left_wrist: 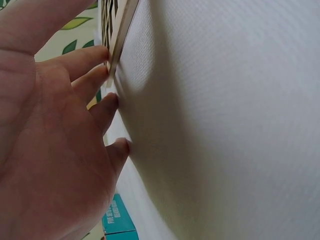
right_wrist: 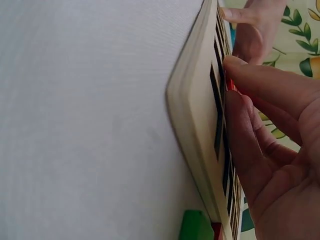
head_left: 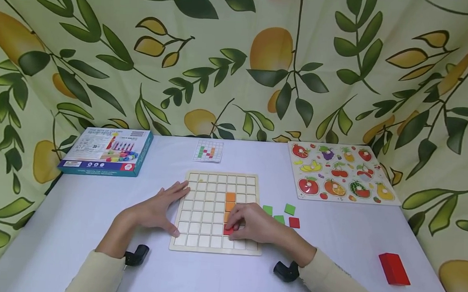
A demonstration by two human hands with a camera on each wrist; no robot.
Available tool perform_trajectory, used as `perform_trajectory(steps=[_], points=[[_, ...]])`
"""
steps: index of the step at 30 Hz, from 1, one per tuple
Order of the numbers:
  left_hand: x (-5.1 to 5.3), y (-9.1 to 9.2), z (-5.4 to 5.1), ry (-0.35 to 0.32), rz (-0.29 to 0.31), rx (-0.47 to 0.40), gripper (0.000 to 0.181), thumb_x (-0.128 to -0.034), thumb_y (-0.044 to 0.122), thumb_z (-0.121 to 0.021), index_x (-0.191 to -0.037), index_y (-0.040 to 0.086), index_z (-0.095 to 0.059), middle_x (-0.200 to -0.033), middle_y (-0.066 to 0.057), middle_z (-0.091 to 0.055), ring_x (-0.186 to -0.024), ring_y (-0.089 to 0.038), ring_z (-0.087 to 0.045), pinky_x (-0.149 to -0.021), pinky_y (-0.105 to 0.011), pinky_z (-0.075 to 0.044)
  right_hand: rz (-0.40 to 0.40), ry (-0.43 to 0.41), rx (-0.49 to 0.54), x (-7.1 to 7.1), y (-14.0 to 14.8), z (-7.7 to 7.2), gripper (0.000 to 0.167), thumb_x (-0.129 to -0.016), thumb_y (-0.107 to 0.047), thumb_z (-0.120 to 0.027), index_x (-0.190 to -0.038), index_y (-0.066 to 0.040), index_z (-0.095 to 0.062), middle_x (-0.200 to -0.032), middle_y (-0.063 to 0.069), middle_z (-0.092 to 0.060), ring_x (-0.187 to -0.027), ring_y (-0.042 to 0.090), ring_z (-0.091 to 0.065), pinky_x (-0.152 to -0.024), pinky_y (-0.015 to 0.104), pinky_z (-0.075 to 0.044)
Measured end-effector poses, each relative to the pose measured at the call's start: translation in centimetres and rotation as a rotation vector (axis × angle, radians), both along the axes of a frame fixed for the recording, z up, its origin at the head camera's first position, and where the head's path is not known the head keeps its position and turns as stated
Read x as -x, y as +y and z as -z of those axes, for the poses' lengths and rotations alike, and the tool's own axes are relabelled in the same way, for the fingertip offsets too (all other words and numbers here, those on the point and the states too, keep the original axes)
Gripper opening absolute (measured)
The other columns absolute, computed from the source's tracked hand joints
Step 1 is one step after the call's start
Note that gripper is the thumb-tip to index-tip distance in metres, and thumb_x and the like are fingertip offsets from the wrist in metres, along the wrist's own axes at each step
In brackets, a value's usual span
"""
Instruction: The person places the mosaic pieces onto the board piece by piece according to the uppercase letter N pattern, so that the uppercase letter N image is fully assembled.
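A square wooden grid board [head_left: 196,204] lies on the white table. My left hand [head_left: 155,210] rests along its left side, fingers spread, with fingertips and thumb touching the rim. Over the board's lower right part, my right hand [head_left: 255,223] pinches a small red square tile [right_wrist: 230,83] between thumb and fingers, at a cell below a column of orange tiles [head_left: 230,197]. The lowest orange tile is partly covered by the fingers. Right of the board lie loose green tiles [head_left: 289,209] and one red tile [head_left: 294,222].
Behind the board is a small pattern card [head_left: 208,151] with coloured squares. A boxed set [head_left: 105,151] sits at the back left, a fruit puzzle board [head_left: 345,174] at the back right. A red block [head_left: 394,269] lies near the right edge.
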State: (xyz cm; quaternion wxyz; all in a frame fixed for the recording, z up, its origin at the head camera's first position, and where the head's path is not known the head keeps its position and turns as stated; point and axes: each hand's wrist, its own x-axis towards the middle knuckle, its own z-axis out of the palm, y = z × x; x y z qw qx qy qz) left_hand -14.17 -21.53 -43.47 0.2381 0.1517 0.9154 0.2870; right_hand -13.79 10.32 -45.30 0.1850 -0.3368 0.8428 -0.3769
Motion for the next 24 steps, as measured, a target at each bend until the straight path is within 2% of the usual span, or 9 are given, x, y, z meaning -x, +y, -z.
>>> perform_trajectory(steps=[7, 11, 15, 21, 24], points=[[-0.1, -0.1, 0.1, 0.011, 0.007, 0.005, 0.124, -0.0624, 0.038, -0.096, -0.162, 0.012, -0.028, -0.175, -0.004, -0.012, -0.163, -0.036, -0.002, -0.13, -0.065, -0.003, -0.029, -0.06, 0.058, 0.6, 1.0, -0.7, 0.015, -0.08, -0.017, -0.088, -0.093, -0.019, -0.081, -0.104, -0.007, -0.075, -0.091, 0.005, -0.065, -0.077, 0.019, -0.059], [-0.1, 0.1, -0.2, 0.007, 0.006, 0.012, 0.123, -0.0626, 0.037, -0.096, -0.162, 0.011, -0.028, -0.175, -0.005, -0.012, -0.162, -0.037, -0.002, -0.129, -0.065, -0.004, -0.014, -0.101, 0.088, 1.1, 2.3, -1.2, 0.021, -0.081, -0.018, -0.087, -0.101, -0.019, -0.079, -0.108, -0.004, -0.075, -0.09, 0.011, -0.065, -0.077, 0.021, -0.06], [-0.1, 0.2, -0.2, 0.0, 0.0, 0.022, 0.124, -0.0624, 0.037, -0.096, -0.162, 0.012, -0.028, -0.175, -0.004, -0.012, -0.163, -0.036, -0.002, -0.13, -0.064, -0.003, 0.01, -0.086, 0.055, 1.5, 4.1, -1.8, 0.029, -0.081, -0.021, -0.087, -0.108, -0.019, -0.077, -0.11, -0.002, -0.075, -0.085, 0.016, -0.064, -0.075, 0.021, -0.056], [-0.1, 0.2, -0.1, -0.003, -0.003, 0.017, 0.123, -0.0623, 0.037, -0.096, -0.162, 0.012, -0.028, -0.175, -0.004, -0.012, -0.163, -0.036, -0.002, -0.13, -0.064, -0.003, 0.074, -0.041, -0.022, 1.7, 7.1, -2.1, 0.034, -0.081, -0.027, -0.087, -0.113, -0.022, -0.076, -0.113, -0.006, -0.075, -0.099, 0.019, -0.062, -0.078, 0.023, -0.055], [0.0, 0.2, 0.0, -0.017, -0.016, 0.023, 0.123, -0.0628, 0.035, -0.096, -0.162, 0.014, -0.028, -0.175, -0.003, -0.011, -0.163, -0.034, -0.001, -0.13, -0.062, -0.003, 0.098, -0.022, -0.043, 1.8, 8.3, -1.9, 0.034, -0.081, -0.029, -0.087, -0.113, -0.023, -0.076, -0.113, -0.007, -0.076, -0.098, 0.017, -0.062, -0.079, 0.023, -0.054]])
